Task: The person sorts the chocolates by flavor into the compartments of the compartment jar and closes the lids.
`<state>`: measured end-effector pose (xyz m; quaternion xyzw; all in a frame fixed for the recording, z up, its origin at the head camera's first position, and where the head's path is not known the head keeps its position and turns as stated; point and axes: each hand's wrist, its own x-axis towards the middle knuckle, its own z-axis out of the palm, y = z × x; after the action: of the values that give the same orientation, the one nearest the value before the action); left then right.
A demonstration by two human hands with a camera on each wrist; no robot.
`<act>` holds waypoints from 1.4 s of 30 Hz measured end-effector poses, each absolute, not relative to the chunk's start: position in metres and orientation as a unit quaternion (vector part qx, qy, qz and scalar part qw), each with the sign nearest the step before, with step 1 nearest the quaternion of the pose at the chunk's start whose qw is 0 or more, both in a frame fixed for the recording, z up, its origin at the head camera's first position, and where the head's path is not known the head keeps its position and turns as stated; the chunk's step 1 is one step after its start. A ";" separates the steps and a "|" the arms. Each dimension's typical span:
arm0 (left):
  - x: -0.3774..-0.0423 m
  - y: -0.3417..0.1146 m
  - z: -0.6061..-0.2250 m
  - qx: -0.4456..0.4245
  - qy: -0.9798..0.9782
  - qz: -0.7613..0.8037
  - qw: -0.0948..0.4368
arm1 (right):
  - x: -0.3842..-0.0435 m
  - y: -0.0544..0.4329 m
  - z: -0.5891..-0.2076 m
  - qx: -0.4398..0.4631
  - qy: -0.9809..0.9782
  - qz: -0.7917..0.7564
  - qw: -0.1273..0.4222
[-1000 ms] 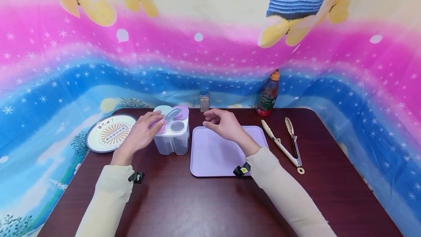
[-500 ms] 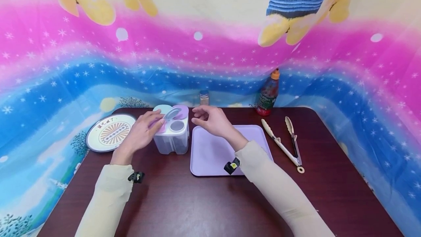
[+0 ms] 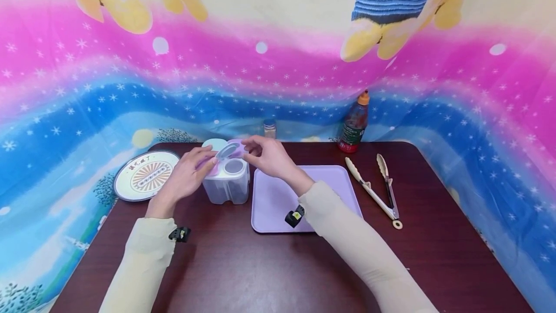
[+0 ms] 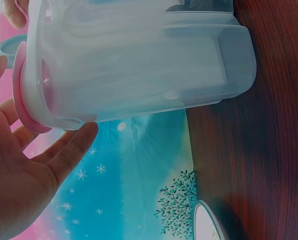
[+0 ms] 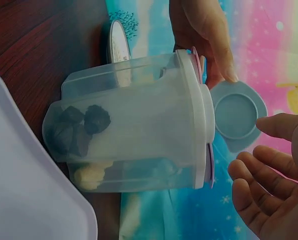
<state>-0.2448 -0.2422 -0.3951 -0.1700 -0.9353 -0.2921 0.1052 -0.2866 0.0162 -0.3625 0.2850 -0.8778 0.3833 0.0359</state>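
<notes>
A clear plastic storage container (image 3: 226, 193) with separate compartments stands upright on the table. Its grey-blue flip lid (image 3: 227, 150) is raised, leaving the round front-right opening (image 3: 234, 166) uncovered; the mint, purple and pink lids lie down. My left hand (image 3: 184, 175) rests on the container's left top edge, its fingers fairly straight. In the right wrist view, that hand's thumb is at the edge of the raised lid (image 5: 235, 116). My right hand (image 3: 270, 156) is at the lid's other side, thumb tip at its rim, other fingers loosely bent. Dark lumps (image 5: 71, 130) and a yellowish piece (image 5: 91, 175) show inside.
A lilac tray (image 3: 278, 206) lies right of the container, beneath the right forearm. Tongs (image 3: 373, 192) lie spread farther right. A red sauce bottle (image 3: 354, 127) and a small shaker jar (image 3: 270, 129) stand at the back. A patterned plate (image 3: 146, 176) sits at the left edge.
My right hand has moved left from above the tray to the raised lid. The left hand and the container have stayed in place.
</notes>
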 end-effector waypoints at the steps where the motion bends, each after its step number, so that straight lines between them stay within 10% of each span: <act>1: -0.245 -0.242 -0.395 -0.170 -0.935 -0.292 0.105 | -0.286 0.014 -0.362 0.288 -0.877 0.383 0.039; 42: -0.245 -0.244 -0.394 -0.177 -0.932 -0.300 0.101 | -0.273 0.012 -0.384 0.279 -0.882 0.373 0.070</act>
<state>-0.2450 -0.2436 -0.3945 -0.1767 -0.9321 -0.2996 0.1013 -0.2731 0.0118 -0.3841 0.2786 -0.8822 0.3731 0.0697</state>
